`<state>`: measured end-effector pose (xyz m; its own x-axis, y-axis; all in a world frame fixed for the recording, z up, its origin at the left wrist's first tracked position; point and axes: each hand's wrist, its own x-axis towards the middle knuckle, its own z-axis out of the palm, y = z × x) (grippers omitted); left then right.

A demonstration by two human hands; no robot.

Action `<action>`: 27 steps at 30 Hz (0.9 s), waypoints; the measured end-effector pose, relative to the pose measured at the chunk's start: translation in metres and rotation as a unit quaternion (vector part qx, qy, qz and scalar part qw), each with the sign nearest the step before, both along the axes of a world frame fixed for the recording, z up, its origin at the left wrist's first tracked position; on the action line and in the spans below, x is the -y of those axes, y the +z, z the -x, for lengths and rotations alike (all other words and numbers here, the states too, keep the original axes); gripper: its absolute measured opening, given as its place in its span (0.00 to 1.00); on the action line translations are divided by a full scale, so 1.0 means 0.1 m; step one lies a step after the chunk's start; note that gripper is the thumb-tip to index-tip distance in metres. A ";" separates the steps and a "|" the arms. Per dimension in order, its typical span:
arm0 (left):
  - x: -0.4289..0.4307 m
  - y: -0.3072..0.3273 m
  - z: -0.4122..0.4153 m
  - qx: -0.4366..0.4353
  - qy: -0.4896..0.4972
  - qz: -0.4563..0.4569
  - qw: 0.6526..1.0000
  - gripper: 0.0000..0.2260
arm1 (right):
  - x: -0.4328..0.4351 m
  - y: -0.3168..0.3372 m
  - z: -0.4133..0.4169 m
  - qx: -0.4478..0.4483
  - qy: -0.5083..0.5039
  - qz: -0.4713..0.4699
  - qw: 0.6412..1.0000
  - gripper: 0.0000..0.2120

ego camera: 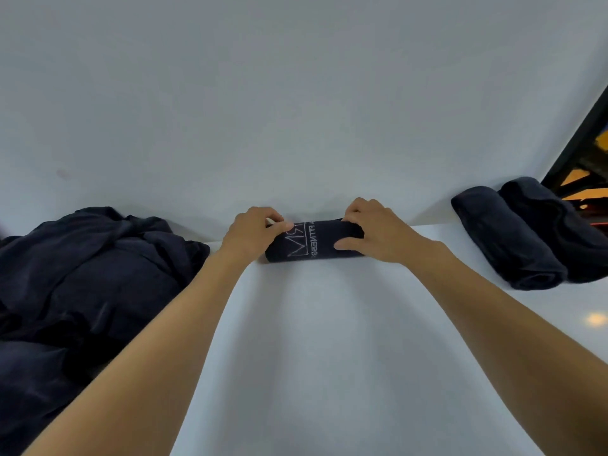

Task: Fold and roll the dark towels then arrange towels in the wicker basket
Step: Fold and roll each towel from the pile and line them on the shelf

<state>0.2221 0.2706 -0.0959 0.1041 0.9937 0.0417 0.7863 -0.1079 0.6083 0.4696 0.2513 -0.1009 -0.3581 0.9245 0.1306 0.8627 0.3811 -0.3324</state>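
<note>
The rolled dark towel [314, 241] lies between the two hands, its long axis running from one hand to the other. The left hand [255, 233] grasps one end, the right hand [368, 230] the other. Two finished rolls [526, 235] lie well beyond the right hand.

The rolled towel [314, 243] is showing pale stitched lettering: a large "M" logo beside "FITNESS" (upside down and mirrored from here).
</note>
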 end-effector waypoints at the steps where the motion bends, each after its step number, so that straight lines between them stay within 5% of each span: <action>1: 0.01 -0.01 -0.02 -0.031 0.021 -0.069 0.997 0.10 | -0.05 0.03 0.01 -0.003 -0.008 0.029 1.000 0.20; 3: 0.08 -0.08 -0.03 -0.071 -0.012 -0.163 0.984 0.14 | -0.15 0.10 0.00 -0.014 -0.019 0.086 0.996 0.19; 6: 0.06 -0.21 0.05 -0.101 -0.104 -0.117 0.982 0.27 | -0.19 0.11 -0.01 -0.124 -0.052 0.153 0.979 0.14; 9: -0.04 -0.19 0.09 -0.112 -0.131 -0.097 0.980 0.28 | -0.16 0.04 0.04 -0.169 -0.077 0.121 0.975 0.10; 12: -0.12 -0.09 0.09 -0.037 -0.150 -0.035 0.987 0.21 | -0.14 0.02 0.02 0.008 -0.052 -0.021 0.998 0.17; 15: -0.21 0.01 0.10 0.040 -0.146 0.098 0.984 0.13 | -0.06 0.06 0.02 0.161 -0.007 -0.107 0.981 0.28; 19: -0.24 0.04 0.01 0.146 -0.111 0.173 0.968 0.15 | -0.03 0.05 0.10 0.232 -0.034 -0.118 0.965 0.24; 22: -0.15 -0.01 -0.12 0.197 -0.046 0.150 0.968 0.19 | 0.03 0.12 0.06 0.196 -0.079 -0.077 0.974 0.18; 27: 0.15 -0.13 -0.62 0.312 0.063 0.026 0.948 0.22 | 0.23 0.17 -0.10 -0.051 -0.186 0.132 0.972 0.18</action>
